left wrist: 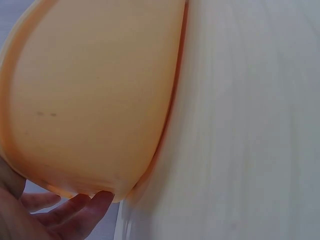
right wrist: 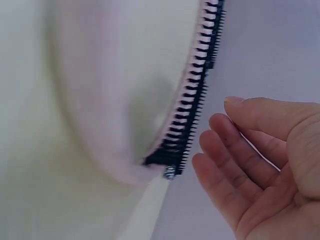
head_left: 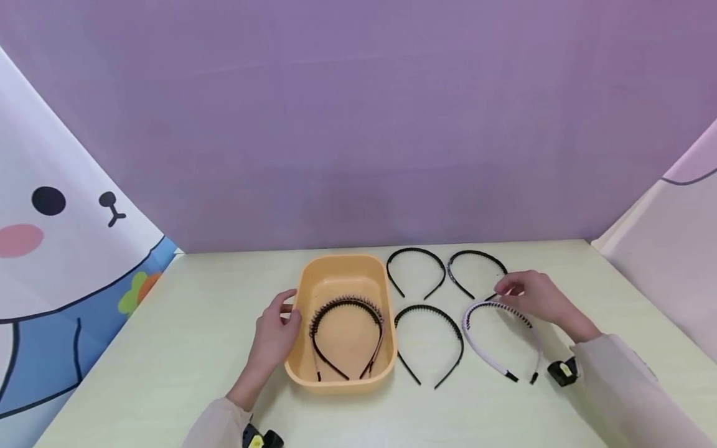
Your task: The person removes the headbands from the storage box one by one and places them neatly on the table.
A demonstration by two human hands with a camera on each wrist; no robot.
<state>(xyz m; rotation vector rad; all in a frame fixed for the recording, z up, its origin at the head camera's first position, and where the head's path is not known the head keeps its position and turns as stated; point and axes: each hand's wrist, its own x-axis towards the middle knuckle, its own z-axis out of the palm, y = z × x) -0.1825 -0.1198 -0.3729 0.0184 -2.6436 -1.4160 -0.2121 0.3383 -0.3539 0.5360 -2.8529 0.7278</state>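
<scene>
My left hand (head_left: pixel 276 334) holds the left side of a yellow-orange plastic basket (head_left: pixel 342 387), thumb at the rim and fingers (left wrist: pixel 90 212) against the outer wall. Inside the basket lie a black toothed headband and a pinkish one, overlapping. My right hand (head_left: pixel 534 300) is just above the top of a pale lilac headband (head_left: pixel 483 351) with black teeth. In the right wrist view, that hand's fingers are loosely bent and apart from the headband (right wrist: pixel 100 120), with nothing between them.
Right of the basket lie a black headband (head_left: pixel 416 250) at the back, another with a glittery side (head_left: pixel 450 274), and a third black headband (head_left: pixel 460 339) nearer me. A purple backdrop (head_left: pixel 358 124) rises behind the pale table (head_left: pixel 185 348).
</scene>
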